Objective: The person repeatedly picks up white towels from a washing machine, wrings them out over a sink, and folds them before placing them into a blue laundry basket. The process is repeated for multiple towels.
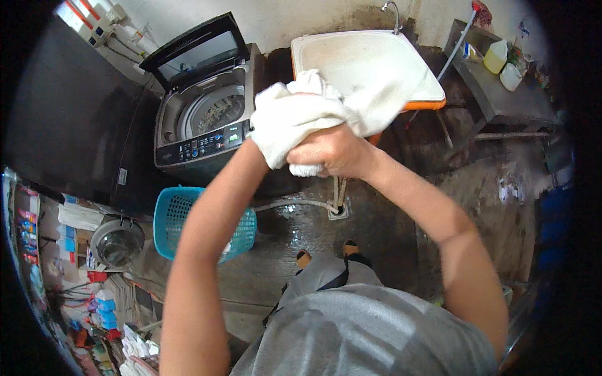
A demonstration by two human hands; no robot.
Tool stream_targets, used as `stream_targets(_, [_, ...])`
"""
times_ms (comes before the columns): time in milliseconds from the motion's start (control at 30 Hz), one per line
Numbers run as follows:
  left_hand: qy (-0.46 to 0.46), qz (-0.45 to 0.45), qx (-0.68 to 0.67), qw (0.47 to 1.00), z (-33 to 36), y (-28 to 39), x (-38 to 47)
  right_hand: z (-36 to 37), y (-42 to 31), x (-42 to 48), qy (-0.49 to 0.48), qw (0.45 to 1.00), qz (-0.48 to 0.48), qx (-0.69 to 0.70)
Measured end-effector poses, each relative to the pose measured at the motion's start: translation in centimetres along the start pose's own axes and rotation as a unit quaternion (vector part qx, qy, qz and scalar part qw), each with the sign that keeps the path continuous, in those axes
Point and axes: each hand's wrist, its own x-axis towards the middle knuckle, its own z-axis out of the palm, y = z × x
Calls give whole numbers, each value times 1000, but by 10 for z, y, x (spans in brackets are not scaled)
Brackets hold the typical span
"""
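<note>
A bunched white cloth (pixel 305 110) is held up in front of me, between the top-loading washing machine and the sink. My right hand (pixel 336 150) grips its near side with curled fingers, and a rolled end of cloth pokes out below them. Folds of the cloth cover most of my left hand; its wrist (pixel 259 155) enters from the left, and the bunched fabric sits around that hand. One loose flap of the cloth spreads out to the right, over the near part of the white sink (pixel 357 56).
The washing machine (pixel 207 108) has its lid raised and its control panel lit; wet laundry appears inside the drum. A turquoise plastic basket (pixel 169 225) stands on the wet floor near a drain hose (pixel 296 202). Right of the sink, a bench (pixel 508 103) holds plastic jugs; a mop (pixel 458 44) leans there.
</note>
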Motion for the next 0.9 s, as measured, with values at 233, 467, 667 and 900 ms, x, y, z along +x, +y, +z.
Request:
stream_targets(233, [-191, -403, 382, 810, -18, -11, 48, 17, 6, -22, -293, 949, 32, -108])
stream_targets(467, [-36, -346, 427, 835, -11, -23, 37, 34, 27, -29, -256, 958, 71, -110])
stream_targets(667, [79, -453, 185, 868, -31, -14, 31, 20, 29, -15, -245, 962, 104, 61])
stream_targets(900, [-32, -377, -214, 901, -49, 4, -30, -4, 31, 28, 57, 962, 231, 136])
